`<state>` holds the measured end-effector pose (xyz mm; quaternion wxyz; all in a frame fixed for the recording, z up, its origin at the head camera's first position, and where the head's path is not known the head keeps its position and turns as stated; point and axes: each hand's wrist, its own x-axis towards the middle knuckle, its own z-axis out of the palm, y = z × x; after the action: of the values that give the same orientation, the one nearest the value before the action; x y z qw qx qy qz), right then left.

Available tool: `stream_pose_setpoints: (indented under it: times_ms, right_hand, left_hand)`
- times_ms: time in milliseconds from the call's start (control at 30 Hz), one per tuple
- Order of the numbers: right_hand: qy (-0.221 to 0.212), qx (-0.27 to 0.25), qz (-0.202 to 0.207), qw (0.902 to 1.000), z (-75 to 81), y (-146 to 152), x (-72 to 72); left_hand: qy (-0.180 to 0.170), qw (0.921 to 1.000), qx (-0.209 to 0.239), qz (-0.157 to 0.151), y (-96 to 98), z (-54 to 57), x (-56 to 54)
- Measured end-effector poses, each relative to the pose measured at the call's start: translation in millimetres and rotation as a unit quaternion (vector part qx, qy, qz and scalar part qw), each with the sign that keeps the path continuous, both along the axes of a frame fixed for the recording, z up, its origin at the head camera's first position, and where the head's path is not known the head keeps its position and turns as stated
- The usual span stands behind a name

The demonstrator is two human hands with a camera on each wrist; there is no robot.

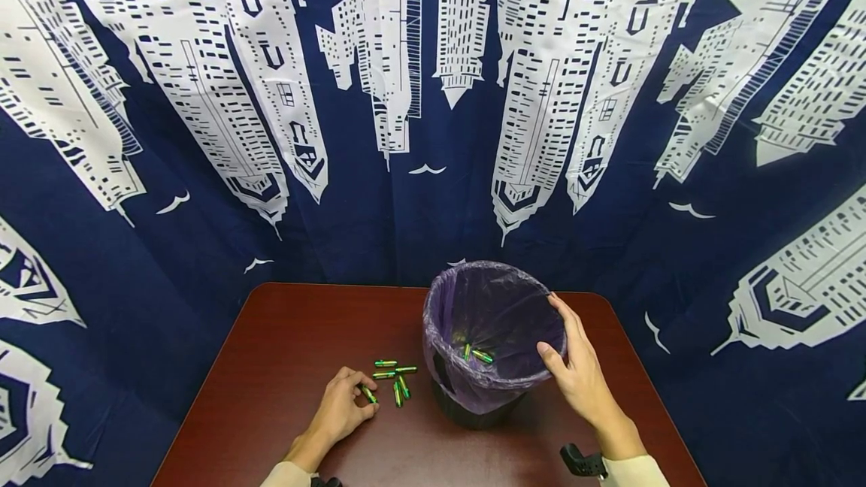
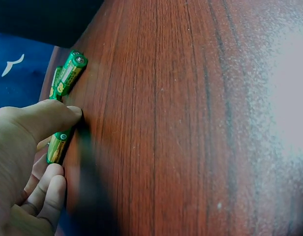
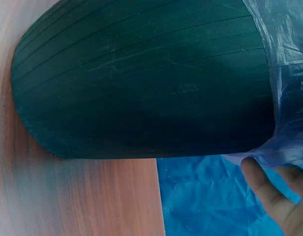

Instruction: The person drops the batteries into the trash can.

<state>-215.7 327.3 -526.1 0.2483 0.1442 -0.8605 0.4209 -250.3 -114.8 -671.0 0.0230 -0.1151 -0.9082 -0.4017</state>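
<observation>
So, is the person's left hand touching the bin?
Apart: the head view shows bare table and several loose batteries between the left hand and the bin.

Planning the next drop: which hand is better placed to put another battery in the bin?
The left, I'd judge. The left hand grips a battery beside the loose batteries; the right hand touches the bin, seemingly steadying it.

Batteries (image 1: 398,395) are lying on the table (image 1: 291,337), left of the bin (image 1: 467,415); two, perhaps more, are resting inside it; a curtain (image 1: 372,231) is hanging behind the table.
</observation>
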Motion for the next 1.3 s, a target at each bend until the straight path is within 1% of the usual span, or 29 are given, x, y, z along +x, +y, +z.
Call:
stream_pose_setpoints:
  times_ms: [200,333,500,700,967,1300]
  right_hand:
    - [0.011,-0.006,0.003,0.9999,-2.3,-1,-1.0]
    - [0.011,-0.007,0.005,0.9999,-3.3,-1,-0.7]
    - [0.010,-0.009,0.004,0.9999,-3.5,-1,0.3]
    - [0.012,-0.009,0.003,0.9999,-4.0,-1,1.2]
    - [0.023,-0.012,0.005,0.9996,-3.0,-2,1.5]
    - [0.027,-0.011,0.006,0.9995,-2.1,-1,1.2]
  left_hand:
    - [0.004,1.0000,0.000,0.003,-2.6,-2.6,2.3]
    - [0.003,0.9999,0.012,0.007,-4.0,-1.2,4.8]
    - [0.004,0.9997,0.023,0.011,-5.3,3.3,7.1]
    - [-0.004,0.9993,0.036,0.011,-5.4,8.9,8.4]
    - [-0.009,0.9987,0.048,0.013,-3.4,17.6,6.4]
    - [-0.016,0.9982,0.058,0.004,-1.8,23.0,4.5]
